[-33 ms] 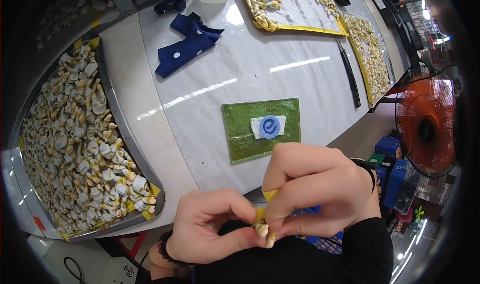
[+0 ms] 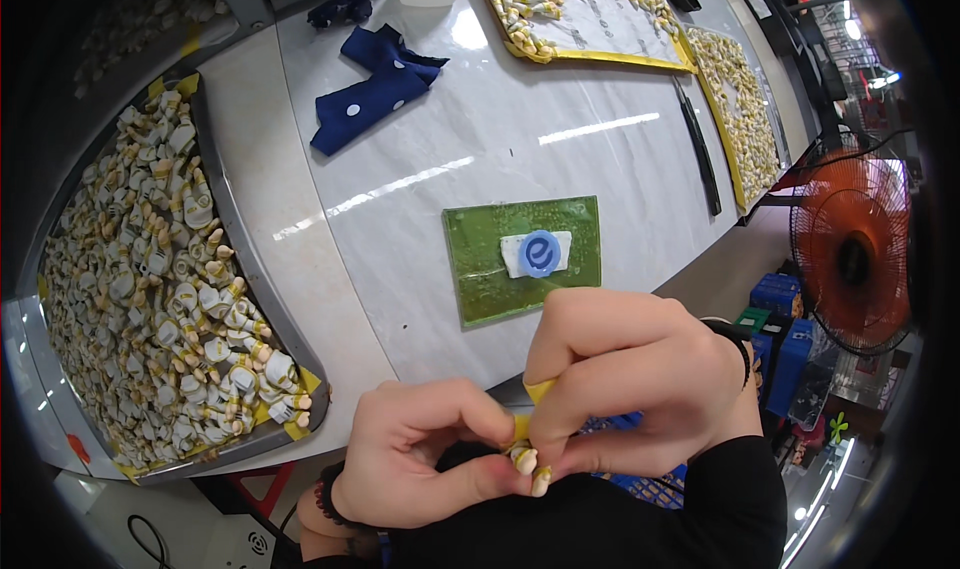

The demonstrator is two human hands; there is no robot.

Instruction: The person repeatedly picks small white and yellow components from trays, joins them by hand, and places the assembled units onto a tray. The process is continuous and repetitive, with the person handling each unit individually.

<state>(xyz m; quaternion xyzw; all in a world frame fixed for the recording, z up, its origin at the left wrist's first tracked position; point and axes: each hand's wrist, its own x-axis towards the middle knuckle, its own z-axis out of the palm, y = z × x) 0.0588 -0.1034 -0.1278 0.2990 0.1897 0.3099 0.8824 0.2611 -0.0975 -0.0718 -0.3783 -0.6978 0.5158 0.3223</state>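
My left hand and my right hand meet close in front of my body, below the table's near edge. Both are closed in a pinch, fingertips almost touching. Between them is a small white, yellow and flesh-coloured figurine piece. A second small pale tip shows just below it, by my right fingertips; I cannot tell whether the two are joined. Yellow bits, like tape or finger covers, show at the fingertips of both hands. Beyond my hands lies a green glassy plate carrying a white block with a round blue piece.
A large tray of similar figurine pieces stands at left. Yellow-edged trays with small pieces lie at the far right, near black tweezers. Blue dotted cloth lies on the table. An orange fan stands right.
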